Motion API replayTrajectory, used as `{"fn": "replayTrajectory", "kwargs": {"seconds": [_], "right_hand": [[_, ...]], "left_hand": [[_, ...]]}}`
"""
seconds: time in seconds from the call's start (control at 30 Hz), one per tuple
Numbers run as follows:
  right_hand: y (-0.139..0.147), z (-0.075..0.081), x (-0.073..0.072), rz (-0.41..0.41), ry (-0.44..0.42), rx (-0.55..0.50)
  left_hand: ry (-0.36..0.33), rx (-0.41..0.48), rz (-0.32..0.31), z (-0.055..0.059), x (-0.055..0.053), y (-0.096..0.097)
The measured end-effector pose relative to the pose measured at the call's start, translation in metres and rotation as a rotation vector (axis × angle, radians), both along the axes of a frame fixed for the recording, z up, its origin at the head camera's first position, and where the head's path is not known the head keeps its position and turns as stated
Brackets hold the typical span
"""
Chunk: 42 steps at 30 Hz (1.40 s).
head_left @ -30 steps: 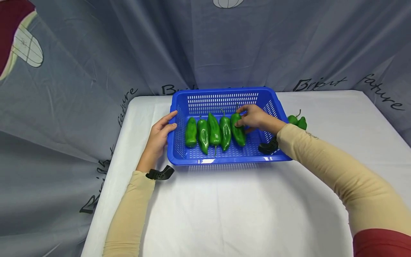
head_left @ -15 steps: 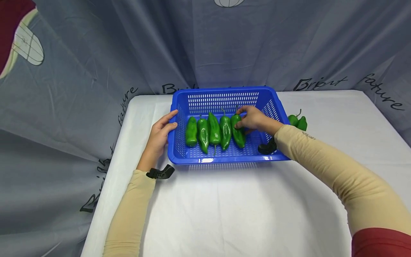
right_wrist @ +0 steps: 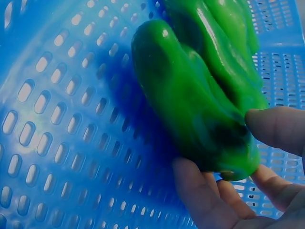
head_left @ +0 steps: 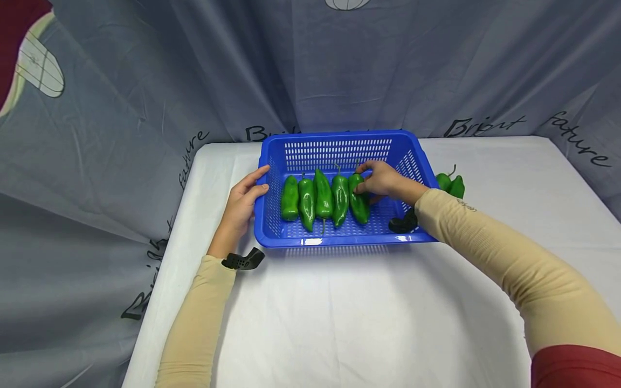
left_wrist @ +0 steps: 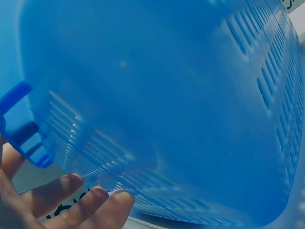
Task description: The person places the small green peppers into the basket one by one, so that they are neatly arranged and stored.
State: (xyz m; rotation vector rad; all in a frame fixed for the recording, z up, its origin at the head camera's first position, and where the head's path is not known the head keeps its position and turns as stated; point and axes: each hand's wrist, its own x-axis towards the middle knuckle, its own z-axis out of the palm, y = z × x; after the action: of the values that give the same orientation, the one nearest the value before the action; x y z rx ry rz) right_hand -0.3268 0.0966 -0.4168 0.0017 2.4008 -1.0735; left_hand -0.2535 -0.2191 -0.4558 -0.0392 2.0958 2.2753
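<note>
In the head view, my left hand [head_left: 241,200] holds the left rim of a blue perforated plastic basket [head_left: 332,241], thumb and index finger over the rim. The left wrist view shows its other fingers [left_wrist: 71,200] beside the outer wall. My right hand [head_left: 383,180] reaches inside and pinches the stem end of the rightmost green pepper [head_left: 360,207] between thumb and fingers. That pepper lies in a row with several others, among them a green pepper [head_left: 340,200] just left of it. In the right wrist view, the pinched pepper [right_wrist: 181,100] lies against its neighbour.
Two more green peppers [head_left: 456,186] lie right of the basket, partly hidden behind the right sleeve [head_left: 485,237]. A white cloth covers the table [head_left: 339,312]. Grey curtain [head_left: 339,70] with handwriting hangs behind and to the left.
Almost nothing has moved. The right hand keeps its pinch on the rightmost pepper, whose lower end has shifted slightly left. The left hand stays at the rim.
</note>
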Motion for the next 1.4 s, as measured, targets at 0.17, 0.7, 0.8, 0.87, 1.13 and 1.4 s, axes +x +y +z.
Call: {"fn": "replayTrajectory", "kwargs": {"seconds": [0.17, 0.7, 0.8, 0.87, 1.13, 1.4], "right_hand": [[0.002, -0.001, 0.000, 0.000, -0.009, -0.018], [0.048, 0.045, 0.002, -0.018, 0.061, -0.043], [0.069, 0.060, 0.004, -0.062, 0.111, -0.062], [0.085, 0.067, 0.005, -0.104, 0.154, -0.065], [0.156, 0.067, 0.009, -0.242, 0.206, -0.039], [0.213, 0.052, 0.021, -0.304, 0.165, 0.016]], "left_hand": [[-0.001, 0.011, -0.005, 0.000, 0.000, 0.002], [-0.010, 0.002, -0.008, 0.001, -0.002, 0.005], [-0.018, 0.002, -0.005, 0.001, -0.002, 0.005], [-0.021, -0.005, -0.006, 0.001, -0.001, 0.004], [-0.023, -0.013, 0.007, 0.001, 0.001, 0.000], [-0.015, -0.021, 0.001, 0.001, 0.001, 0.000]]}}
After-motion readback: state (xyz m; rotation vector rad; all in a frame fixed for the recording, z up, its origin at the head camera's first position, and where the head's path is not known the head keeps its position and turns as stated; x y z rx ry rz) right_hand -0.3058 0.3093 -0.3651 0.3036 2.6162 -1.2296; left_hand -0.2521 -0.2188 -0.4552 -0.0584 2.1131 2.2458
